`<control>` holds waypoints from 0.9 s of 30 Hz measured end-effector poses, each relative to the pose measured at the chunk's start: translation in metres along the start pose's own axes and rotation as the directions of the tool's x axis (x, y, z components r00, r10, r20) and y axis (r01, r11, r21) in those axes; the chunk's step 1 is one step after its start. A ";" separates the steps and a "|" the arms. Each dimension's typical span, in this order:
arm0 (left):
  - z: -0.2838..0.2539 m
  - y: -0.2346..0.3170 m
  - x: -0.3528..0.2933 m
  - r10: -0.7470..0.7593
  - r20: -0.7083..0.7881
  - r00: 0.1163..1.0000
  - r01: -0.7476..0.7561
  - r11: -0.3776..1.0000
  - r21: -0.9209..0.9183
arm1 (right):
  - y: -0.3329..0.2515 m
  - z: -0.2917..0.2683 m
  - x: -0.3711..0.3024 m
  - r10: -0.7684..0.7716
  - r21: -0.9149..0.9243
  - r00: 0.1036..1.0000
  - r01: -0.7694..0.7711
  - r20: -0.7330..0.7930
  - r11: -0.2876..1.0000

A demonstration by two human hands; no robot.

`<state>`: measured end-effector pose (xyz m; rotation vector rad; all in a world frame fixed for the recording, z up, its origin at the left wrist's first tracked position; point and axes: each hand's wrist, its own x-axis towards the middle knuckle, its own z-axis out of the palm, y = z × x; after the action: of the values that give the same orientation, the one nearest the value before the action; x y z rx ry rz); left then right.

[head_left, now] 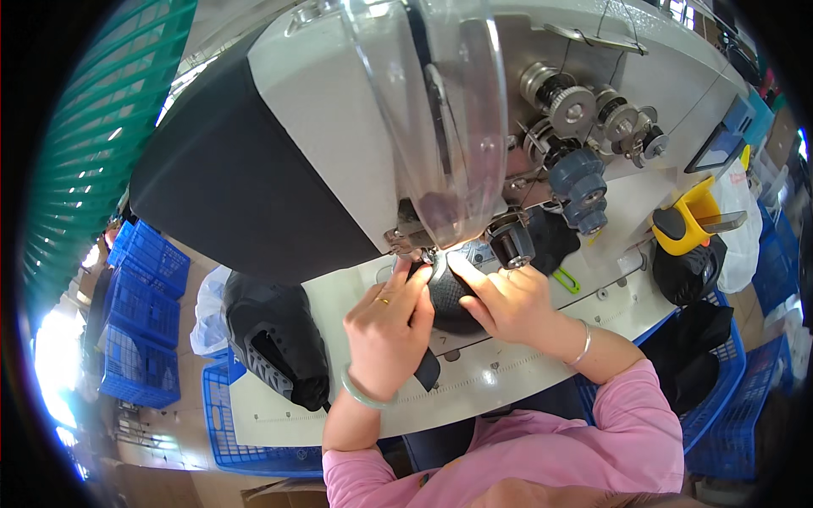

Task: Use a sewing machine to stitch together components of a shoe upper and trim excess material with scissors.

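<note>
Under the needle area of a large sewing machine lies a black textured shoe upper. My left hand grips its left side, with the fingertips close to the needle and a ring on one finger. From the right, my right hand holds the upper, its index finger pointing toward the needle and the thumb lower on the black material. The part of the upper beneath my fingers is hidden. A clear plastic guard hangs above my hands.
Another black shoe upper rests at the table's left. Yellow-handled snippers sit above black pieces at the right. A green tool lies beside my right hand. Blue crates stand left; thread tension dials project from the machine.
</note>
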<state>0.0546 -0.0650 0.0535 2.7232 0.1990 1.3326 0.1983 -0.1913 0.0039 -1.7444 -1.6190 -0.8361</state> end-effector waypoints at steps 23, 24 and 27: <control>0.002 -0.003 -0.003 -0.040 0.057 0.998 0.043 0.998 -0.049 | 0.013 -0.011 0.015 -0.049 0.041 0.997 0.046 0.056 0.998; 0.002 -0.002 -0.004 -0.044 0.055 0.997 0.047 0.998 -0.049 | 0.012 -0.013 0.017 -0.045 0.043 0.997 0.043 0.062 0.998; 0.002 -0.003 -0.004 -0.069 0.053 0.996 0.072 0.995 -0.065 | 0.010 -0.015 0.022 -0.068 -0.011 0.995 0.069 0.079 0.998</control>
<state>0.0532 -0.0632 0.0488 2.6647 0.2395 1.2274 0.2091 -0.1904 0.0302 -1.7596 -1.7375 -0.8215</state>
